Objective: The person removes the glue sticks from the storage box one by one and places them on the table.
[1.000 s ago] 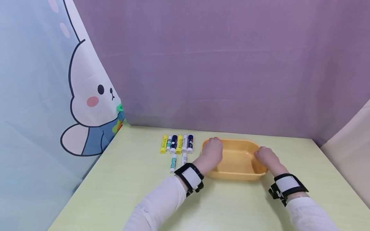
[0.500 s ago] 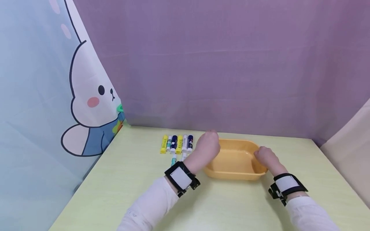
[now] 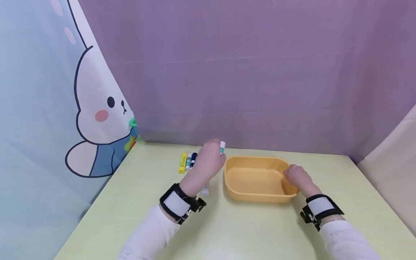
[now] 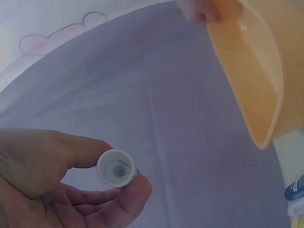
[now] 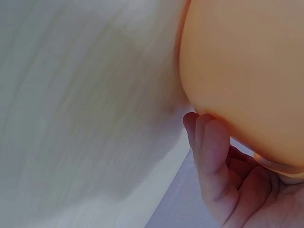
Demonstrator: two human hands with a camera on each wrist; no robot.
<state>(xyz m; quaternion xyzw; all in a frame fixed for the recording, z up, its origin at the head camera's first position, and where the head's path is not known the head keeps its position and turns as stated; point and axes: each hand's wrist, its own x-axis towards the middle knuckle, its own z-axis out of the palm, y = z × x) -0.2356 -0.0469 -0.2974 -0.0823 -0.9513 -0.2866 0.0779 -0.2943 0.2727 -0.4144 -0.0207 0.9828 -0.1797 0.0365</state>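
Note:
My left hand (image 3: 209, 159) pinches a glue stick (image 3: 222, 146) with a white end and a teal band, held above the table left of a shallow orange plastic basin (image 3: 260, 198). In the left wrist view, the thumb and fingers hold the glue stick (image 4: 117, 169) with its hollow white bottom facing the camera. My right hand (image 3: 298, 177) grips the basin's right rim; the right wrist view has its curled fingers (image 5: 214, 142) against the outer wall. No glue sticks show inside the basin.
Several glue sticks lie left of the basin, including a yellow one (image 3: 182, 163); my left hand and forearm hide part of the group. A white glue stick (image 3: 205, 190) lies nearer. A purple curtain (image 3: 247, 79) hangs behind the table (image 3: 260, 231).
My left hand has moved left from the basin's left side, and the glue stick in its fingers has come into view. My right hand stays on the rim; the basin has hardly moved.

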